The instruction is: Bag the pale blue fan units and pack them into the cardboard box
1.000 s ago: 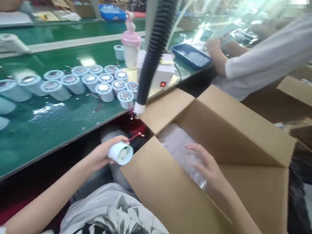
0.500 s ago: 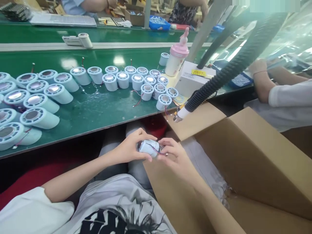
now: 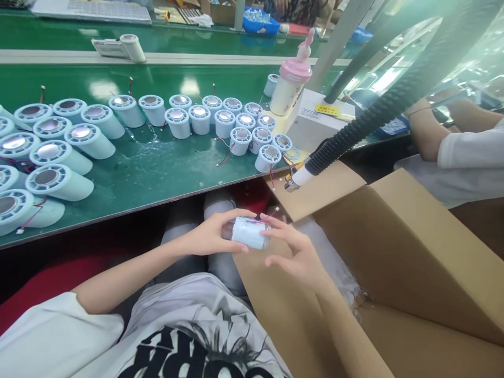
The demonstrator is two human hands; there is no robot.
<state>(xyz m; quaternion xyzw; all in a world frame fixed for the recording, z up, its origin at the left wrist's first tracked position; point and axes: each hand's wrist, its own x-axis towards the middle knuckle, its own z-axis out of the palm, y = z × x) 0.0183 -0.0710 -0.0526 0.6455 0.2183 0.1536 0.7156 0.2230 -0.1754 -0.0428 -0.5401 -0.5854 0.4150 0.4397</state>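
A light-blue cylinder (image 3: 249,234) with thin wires lies on its side in front of my body, over my lap. My left hand (image 3: 212,233) is closed around its left end, thumb below and fingers on top. At the other end, my right hand (image 3: 299,254) has its upper fingers against the rim near the wires (image 3: 274,212). Its thumb stands apart below, so this hand is not wrapped around the cylinder. Both end faces are mostly hidden; something clear shows at the right end.
Several similar cylinders (image 3: 59,181) stand on the green bench (image 3: 165,168). A pink-lidded bottle (image 3: 292,84) and a white box (image 3: 321,123) are behind a black corrugated hose (image 3: 338,147). An open cardboard box (image 3: 425,252) sits at my right. Beyond it shows a co-worker's arm (image 3: 429,126).
The cylinder has turned in my left hand, its wires shifting from the front to the upper side. My right thumb has moved away from it. The view has tilted down slightly.
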